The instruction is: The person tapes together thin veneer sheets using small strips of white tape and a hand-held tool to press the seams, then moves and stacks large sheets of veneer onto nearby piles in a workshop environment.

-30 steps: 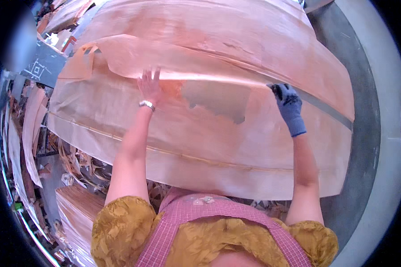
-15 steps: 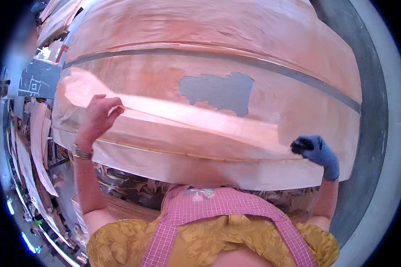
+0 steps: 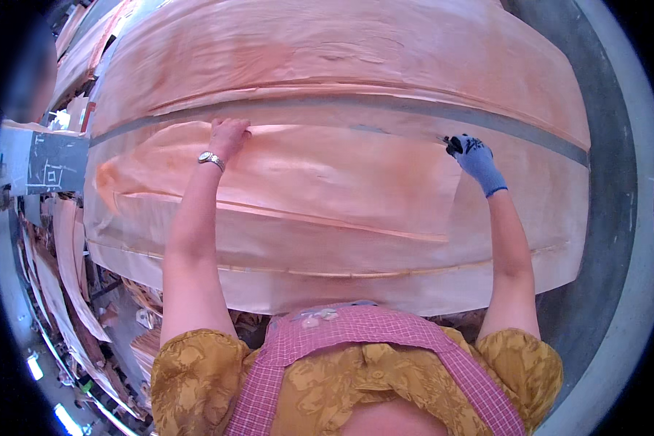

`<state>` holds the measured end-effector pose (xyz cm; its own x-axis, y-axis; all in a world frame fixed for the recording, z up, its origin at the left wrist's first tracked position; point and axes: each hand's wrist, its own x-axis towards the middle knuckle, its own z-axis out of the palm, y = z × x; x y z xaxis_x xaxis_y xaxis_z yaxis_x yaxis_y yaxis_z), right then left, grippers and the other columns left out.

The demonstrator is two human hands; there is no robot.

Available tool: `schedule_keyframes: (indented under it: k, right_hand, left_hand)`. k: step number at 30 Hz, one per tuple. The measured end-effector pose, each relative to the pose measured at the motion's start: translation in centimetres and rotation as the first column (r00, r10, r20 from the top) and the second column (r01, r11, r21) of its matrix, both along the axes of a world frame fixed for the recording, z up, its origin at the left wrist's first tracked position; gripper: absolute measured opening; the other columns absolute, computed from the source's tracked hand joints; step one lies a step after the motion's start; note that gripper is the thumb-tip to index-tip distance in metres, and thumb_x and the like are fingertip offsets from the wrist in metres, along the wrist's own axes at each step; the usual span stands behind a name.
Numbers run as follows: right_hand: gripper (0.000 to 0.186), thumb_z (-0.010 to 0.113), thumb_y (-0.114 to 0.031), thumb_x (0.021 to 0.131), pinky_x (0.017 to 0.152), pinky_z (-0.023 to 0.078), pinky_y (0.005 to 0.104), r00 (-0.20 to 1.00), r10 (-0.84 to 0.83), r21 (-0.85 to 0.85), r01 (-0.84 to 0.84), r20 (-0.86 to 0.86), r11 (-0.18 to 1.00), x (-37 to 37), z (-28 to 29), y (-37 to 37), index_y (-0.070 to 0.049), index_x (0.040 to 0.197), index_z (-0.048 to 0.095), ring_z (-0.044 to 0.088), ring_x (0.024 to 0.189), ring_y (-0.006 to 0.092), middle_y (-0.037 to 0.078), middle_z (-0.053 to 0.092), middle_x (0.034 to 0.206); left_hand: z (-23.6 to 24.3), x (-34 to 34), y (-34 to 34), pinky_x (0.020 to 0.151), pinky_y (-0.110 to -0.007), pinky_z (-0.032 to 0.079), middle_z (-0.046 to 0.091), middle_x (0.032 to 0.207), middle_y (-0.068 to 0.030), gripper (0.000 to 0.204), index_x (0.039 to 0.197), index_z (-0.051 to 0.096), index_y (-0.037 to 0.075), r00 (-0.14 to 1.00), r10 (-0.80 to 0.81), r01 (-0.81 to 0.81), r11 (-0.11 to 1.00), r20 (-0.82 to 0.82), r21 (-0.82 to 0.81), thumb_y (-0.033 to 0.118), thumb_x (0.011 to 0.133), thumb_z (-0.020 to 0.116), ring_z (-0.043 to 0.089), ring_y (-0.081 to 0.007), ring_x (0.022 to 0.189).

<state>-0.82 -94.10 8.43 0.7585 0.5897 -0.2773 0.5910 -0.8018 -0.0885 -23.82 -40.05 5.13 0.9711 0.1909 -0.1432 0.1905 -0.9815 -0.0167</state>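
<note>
A thin, pale orange wood veneer sheet (image 3: 305, 171) lies over the layer of veneer beneath it, slightly rippled. My bare left hand (image 3: 229, 138), with a metal-band watch on its wrist, has its fingers closed on the sheet's far edge, left of centre. At the sheet's far right corner is my right hand (image 3: 476, 158), in a blue glove with dark fingertips. Its fingers are curled together at the edge; a small dark bit shows at their tips, too small to make out. Along the sheet's near side runs a raised fold or edge (image 3: 291, 212).
Beyond a grey strip (image 3: 385, 106) lies another wide veneer layer (image 3: 341, 51). A taped-looking seam (image 3: 327, 272) crosses nearer to me. Long veneer strips (image 3: 69, 247) are stacked at left, beside a grey marked board (image 3: 54, 163). Grey floor (image 3: 603, 174) curves along the right.
Both hands have moved away from me, the left also rightward and the right slightly leftward. The veneer sheet has come with them and now covers most of the ragged grey patch.
</note>
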Motion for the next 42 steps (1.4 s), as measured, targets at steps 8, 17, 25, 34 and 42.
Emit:
schedule_keyframes:
  k: [8,17,25,34,42]
  right_hand:
    - [0.024,0.06,-0.03,0.09,0.075,0.051,0.0478,0.986,-0.076,0.076,0.066,0.145,0.995,3.2,-1.8,3.4,-0.012,0.106,0.06,0.062,0.092,0.0374,0.018,0.061,0.103]
    - [0.06,0.064,-0.045,0.087,0.078,0.052,0.0432,0.991,0.042,0.292,-0.079,0.131,0.953,-7.6,-5.3,9.6,-0.025,0.14,0.046,0.059,0.097,0.0323,0.017,0.054,0.113]
    - [0.059,0.06,-0.049,0.088,0.084,0.049,0.049,0.996,-0.028,0.236,0.006,0.087,0.972,-8.0,-6.0,10.3,-0.024,0.14,0.048,0.053,0.107,0.0367,0.02,0.051,0.117]
    - [0.051,0.067,-0.024,0.087,0.089,0.046,0.0441,0.992,-0.036,0.474,0.089,-0.121,0.876,-8.3,-4.0,14.4,-0.014,0.135,0.052,0.053,0.104,0.0358,0.017,0.058,0.106]
    - [0.02,0.044,-0.02,0.096,0.05,0.049,0.0481,0.787,0.614,0.238,-0.609,0.063,0.756,-18.9,-6.3,35.3,-0.002,0.105,0.049,0.065,0.06,0.0351,0.017,0.066,0.075]
  left_hand:
    - [-1.7,2.5,0.5,0.088,-0.046,0.039,0.067,0.097,-0.005,0.013,0.093,0.066,0.017,0.995,0.064,-0.058,0.996,-0.078,0.068,0.025,0.085,0.06,0.062,-0.0244,0.098]
    - [-1.4,2.5,0.4,0.09,-0.047,0.037,0.065,0.102,-0.0056,0.015,0.095,0.063,0.014,0.997,0.031,-0.029,0.999,-0.072,0.033,0.024,0.084,0.061,0.058,-0.0246,0.104]
    - [-5.7,-3.6,-9.4,0.115,-0.049,0.018,0.021,0.158,-0.0132,0.074,0.151,0.023,0.01,0.963,0.056,-0.015,0.988,0.264,-0.153,0.044,0.092,0.053,0.023,-0.0314,0.144]
    - [-9.5,-11.9,2.7,0.115,-0.049,0.02,0.034,0.15,-0.0147,0.071,0.147,0.03,0.006,0.77,0.381,-0.439,0.898,0.511,-0.008,0.042,0.09,0.051,0.032,-0.0328,0.137]
    - [-7.0,-11.5,0.8,0.104,-0.045,0.033,0.049,0.136,-0.005,0.05,0.135,0.049,0.01,0.706,0.444,-0.496,0.866,0.552,-0.062,0.028,0.088,0.054,0.045,-0.0251,0.124]
